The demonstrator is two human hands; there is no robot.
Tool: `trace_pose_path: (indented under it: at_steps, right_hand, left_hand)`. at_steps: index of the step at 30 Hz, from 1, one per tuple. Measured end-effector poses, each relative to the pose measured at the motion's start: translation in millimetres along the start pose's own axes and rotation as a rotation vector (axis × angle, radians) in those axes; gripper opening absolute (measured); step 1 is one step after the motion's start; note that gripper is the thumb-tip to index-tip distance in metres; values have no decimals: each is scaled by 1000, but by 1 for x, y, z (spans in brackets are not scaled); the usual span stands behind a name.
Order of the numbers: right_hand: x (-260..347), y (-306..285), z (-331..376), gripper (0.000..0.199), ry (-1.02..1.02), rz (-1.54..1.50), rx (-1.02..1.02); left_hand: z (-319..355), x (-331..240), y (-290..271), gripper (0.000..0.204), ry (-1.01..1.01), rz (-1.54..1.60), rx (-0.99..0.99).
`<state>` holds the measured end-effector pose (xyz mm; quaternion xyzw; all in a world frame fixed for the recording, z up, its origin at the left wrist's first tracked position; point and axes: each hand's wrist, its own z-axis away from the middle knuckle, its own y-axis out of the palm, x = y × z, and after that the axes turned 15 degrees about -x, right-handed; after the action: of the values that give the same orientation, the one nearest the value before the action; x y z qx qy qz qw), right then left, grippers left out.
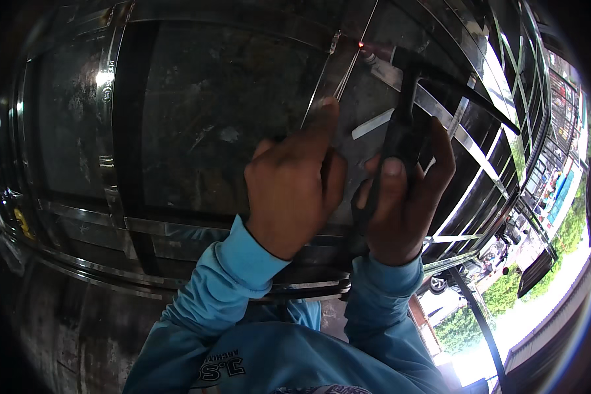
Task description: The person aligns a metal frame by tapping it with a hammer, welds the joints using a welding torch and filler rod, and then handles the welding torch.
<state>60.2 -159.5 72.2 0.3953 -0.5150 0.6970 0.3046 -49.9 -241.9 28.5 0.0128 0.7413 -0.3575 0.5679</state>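
The right hand [400,213] holds a black torch [398,134] between thumb and fingers — likely light, stiff, best gripped there, behind the glowing tip [361,45]; I cannot tell whether the left hand [294,190] pinches anything.

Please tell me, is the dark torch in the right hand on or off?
Cannot tell for certain: a small orange glow shows by the tip of the torch, but no large bright arc is visible.
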Motion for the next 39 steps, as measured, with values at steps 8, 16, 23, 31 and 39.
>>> trace_pose_path:
  at_steps: [8, 16, 23, 31, 39]
  right_hand:
    - [-5, 0, -2, 63, -111, 60, -12]
    - [-1, -2, 0, 65, 3, 9, -1]
    - [-4, -4, -1, 63, -9, -9, 2]
    - [2, -4, -3, 65, 5, 5, 20]
    - [-4, -5, -2, 64, 20, -31, -9]
  left_hand:
    - [0, 0, -2, 46, 23, 2, -34]
    - [2, 4, 3, 54, 38, -2, 3]
    - [3, 1, 2, 52, 22, -14, 22]
    - [1, -3, 4, 47, -65, 4, -23]
    - [5, 1, 6, 51, 19, -7, -26]
